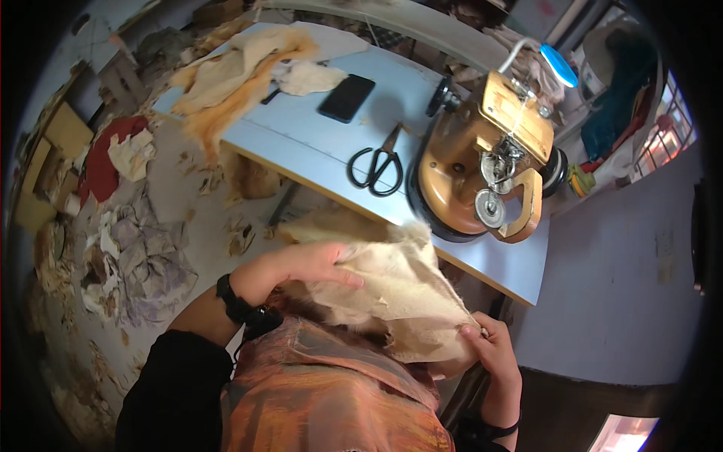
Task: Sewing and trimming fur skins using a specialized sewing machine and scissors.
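A cream-coloured piece of fur hide is stretched between my two hands over my lap, its bare skin side up and fur showing along its edges. My left hand grips its left part, the thumb lying on top and the other fingers hidden beneath. At the lower right edge of the hide, my right hand pinches it between thumb and fingers. The hide's upper corner reaches the table's front edge, just below a tan fur sewing machine with metal discs.
On the pale blue table lie black-handled scissors, a black phone and orange-furred hides. A blue-headed lamp stands above the machine. Scraps and a crumpled cloth bundle cover the floor at left. A wall closes the right side.
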A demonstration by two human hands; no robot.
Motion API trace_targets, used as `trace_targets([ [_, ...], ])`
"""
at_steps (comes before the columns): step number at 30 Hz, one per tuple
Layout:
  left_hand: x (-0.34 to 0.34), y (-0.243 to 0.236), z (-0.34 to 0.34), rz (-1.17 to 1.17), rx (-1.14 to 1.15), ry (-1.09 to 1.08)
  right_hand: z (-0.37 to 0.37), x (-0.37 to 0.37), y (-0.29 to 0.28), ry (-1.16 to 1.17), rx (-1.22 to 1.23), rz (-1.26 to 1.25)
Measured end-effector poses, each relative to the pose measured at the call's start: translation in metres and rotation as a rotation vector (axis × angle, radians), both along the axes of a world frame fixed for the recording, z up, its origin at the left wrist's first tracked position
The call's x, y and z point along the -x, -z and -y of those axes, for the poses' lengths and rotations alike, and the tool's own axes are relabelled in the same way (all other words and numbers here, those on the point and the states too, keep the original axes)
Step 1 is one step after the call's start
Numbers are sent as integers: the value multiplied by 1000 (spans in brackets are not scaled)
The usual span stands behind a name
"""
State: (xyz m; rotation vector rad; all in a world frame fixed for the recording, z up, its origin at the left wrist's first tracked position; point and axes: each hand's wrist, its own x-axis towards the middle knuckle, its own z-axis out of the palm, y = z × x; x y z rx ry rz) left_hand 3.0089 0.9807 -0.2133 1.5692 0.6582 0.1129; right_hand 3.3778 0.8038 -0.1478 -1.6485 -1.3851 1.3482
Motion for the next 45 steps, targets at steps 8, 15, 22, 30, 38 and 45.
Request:
trace_targets([
  [8,21,-26,1,293,286,-82,32,7,-6,112,-57,-13],
  [15,17,-14,17,-180,29,568,59,23,-38,-28,-492,395],
  [22,43,128,-20,-109,-982,-86,105,48,-81,-371,-649,560],
  [30,74,57,-32,614,-740,-955,108,5,-64,19,-566,439],
  [38,115,3,135,127,-451,-3,116,-65,7,157,-403,462],
  [45,151,74,149,-313,415,-239,145,-68,64,23,-164,520],
])
